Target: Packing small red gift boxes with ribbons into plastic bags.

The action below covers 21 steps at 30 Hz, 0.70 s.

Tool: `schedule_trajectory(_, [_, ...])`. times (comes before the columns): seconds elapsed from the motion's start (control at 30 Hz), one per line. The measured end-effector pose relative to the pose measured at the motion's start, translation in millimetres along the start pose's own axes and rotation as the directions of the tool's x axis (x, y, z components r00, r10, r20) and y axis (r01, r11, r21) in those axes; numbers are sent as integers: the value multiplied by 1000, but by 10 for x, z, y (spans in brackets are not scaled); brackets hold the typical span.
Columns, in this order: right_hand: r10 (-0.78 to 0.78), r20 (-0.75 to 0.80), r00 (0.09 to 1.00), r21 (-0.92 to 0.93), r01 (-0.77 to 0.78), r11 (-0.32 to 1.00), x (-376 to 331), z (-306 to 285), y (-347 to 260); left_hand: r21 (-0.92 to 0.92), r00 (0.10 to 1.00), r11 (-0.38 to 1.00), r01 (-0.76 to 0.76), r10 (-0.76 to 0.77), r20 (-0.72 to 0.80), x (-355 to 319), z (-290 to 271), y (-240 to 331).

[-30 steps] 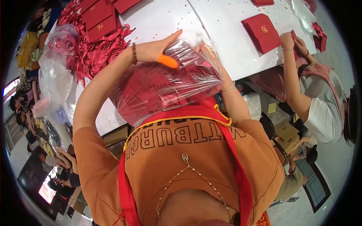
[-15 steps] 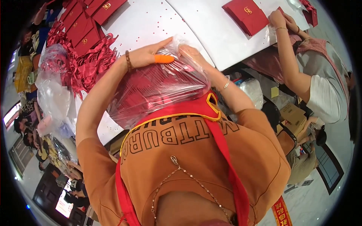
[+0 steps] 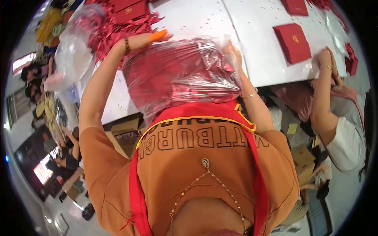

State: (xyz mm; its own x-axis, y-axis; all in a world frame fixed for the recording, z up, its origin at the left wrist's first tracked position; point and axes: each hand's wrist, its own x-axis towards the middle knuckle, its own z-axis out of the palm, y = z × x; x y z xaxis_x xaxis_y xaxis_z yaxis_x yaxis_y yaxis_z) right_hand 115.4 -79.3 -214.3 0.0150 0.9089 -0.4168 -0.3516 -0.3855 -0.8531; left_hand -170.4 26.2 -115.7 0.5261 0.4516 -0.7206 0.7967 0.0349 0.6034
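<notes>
A clear plastic bag full of red contents lies at the table's near edge, against my red apron. Through the film I see flat, folded red shapes; their exact kind is blurred. My left hand rests along the bag's far left edge, fingers stretched out, an orange cover on one finger. At the far right corner, my right hand pinches the gathered film of the bag; its fingertips are partly covered by the plastic.
Red ribbons are heaped at the far left, beside red gift bags. Crumpled clear plastic hangs left. To the right, a red gift bag lies near a co-worker's hands. Cardboard boxes stand below the table.
The bag lies flatter and wider, its film less bunched. My left hand has slid to its far left edge with fingers straightened; my right hand stays at the far right corner. The view has shifted.
</notes>
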Motion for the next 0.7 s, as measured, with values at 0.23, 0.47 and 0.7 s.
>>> schedule_trajectory(0.23, [-253, 19, 967, -349, 244, 905, 468, -85, 65, -646, 993, 758, 93, -122, 0, -407, 220, -569])
schedule_trajectory(0.47, [-257, 168, 952, -359, 302, 883, 1378, -346, 503, -430, 964, 889, -157, 43, -263, -171, 618, -920])
schedule_trajectory(0.7, [-223, 168, 960, -406, 273, 872, 2096, -191, 486, -505, 965, 859, 84, -197, -174, -157, 699, -808])
